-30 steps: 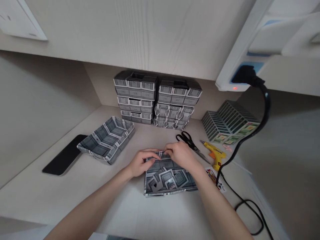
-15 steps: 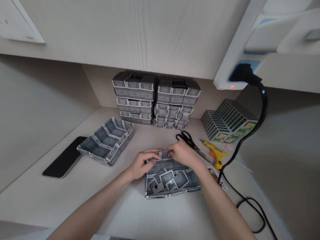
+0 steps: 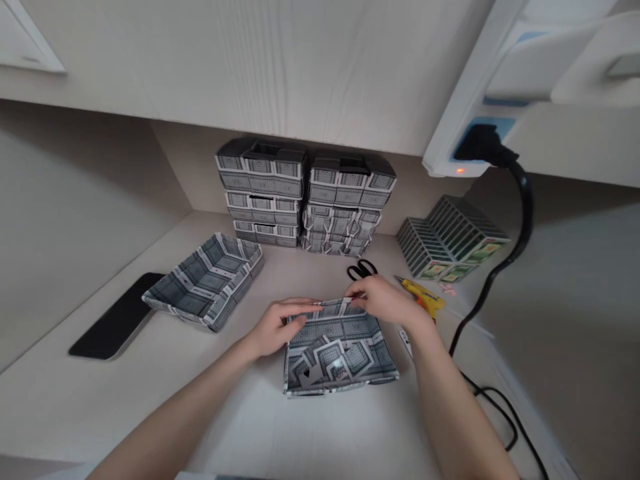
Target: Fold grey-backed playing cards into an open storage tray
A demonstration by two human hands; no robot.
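Note:
A shallow tray made of grey-patterned playing cards [image 3: 330, 327] sits before me, with several loose cards [image 3: 336, 360] lying inside it. My left hand [image 3: 276, 327] grips its far left corner, fingers along the far rim and thumb at the left wall's inner side. On the far rim, right of the middle, my right hand [image 3: 383, 303] pinches the card wall with bent fingertips; a small spot of red shows there. Black-handled scissors [image 3: 362, 269] lie just beyond my right hand, which hides their blades. A yellow glue gun [image 3: 424, 293] is partly covered by my right wrist.
A second card tray [image 3: 205, 280] stands to the left, beside a black phone [image 3: 117, 317]. Stacked card boxes [image 3: 265, 193] line the back, with card bundles [image 3: 450, 240] at the right. A black cable [image 3: 525, 220] hangs from the power strip [image 3: 453, 143] and coils on the desk.
My right hand has shifted right along the far rim, covering more of the scissors and glue gun. My left hand stays at the corner. The whole view has shifted slightly.

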